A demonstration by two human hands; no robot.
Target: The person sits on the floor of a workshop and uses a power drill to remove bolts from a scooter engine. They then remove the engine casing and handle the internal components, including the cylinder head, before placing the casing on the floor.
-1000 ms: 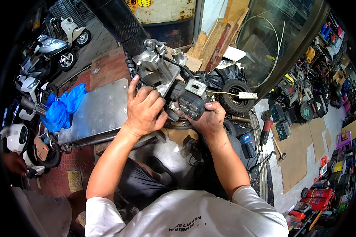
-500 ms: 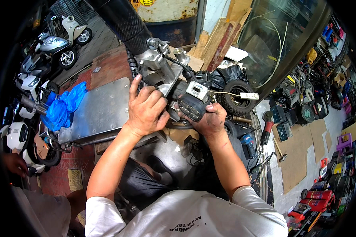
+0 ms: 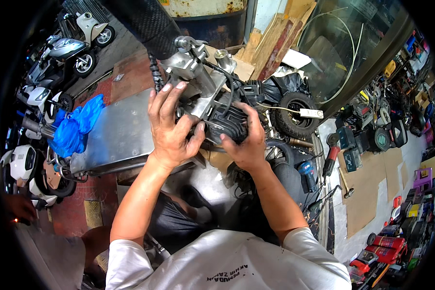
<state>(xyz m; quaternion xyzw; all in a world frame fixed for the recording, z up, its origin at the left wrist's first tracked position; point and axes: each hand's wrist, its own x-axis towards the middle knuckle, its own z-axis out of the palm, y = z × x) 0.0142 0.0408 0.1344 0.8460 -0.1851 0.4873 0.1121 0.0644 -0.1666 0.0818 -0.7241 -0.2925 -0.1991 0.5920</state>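
A black headlamp [image 3: 229, 122] with a ribbed housing sits against the front of a scooter's steering head [image 3: 196, 79]. My right hand [image 3: 249, 142] is closed around its right side, thumb below and fingers over the top. Beside it, my left hand [image 3: 171, 128] leans on the metal bracket, with two fingers stretched upward. Its thumb and index fingertip come together next to the lamp, and what they pinch is too small to make out. A black carbon-patterned stem [image 3: 147, 31] rises from the steering head. The scooter's bare metal deck [image 3: 121, 123] extends to the left.
A blue plastic bag [image 3: 77, 126] hangs at the deck's rear end. Beyond the lamp lie a small tyre [image 3: 295, 115] and a white power strip [image 3: 311, 113]. An angle grinder [image 3: 331, 155] and a hammer [image 3: 347, 186] are on the right. Parked scooters [image 3: 77, 53] stand far left.
My right hand has turned the lamp, so its lens face and silver bracket no longer show, and moved it against the steering head. My left hand's fingers have straightened upward.
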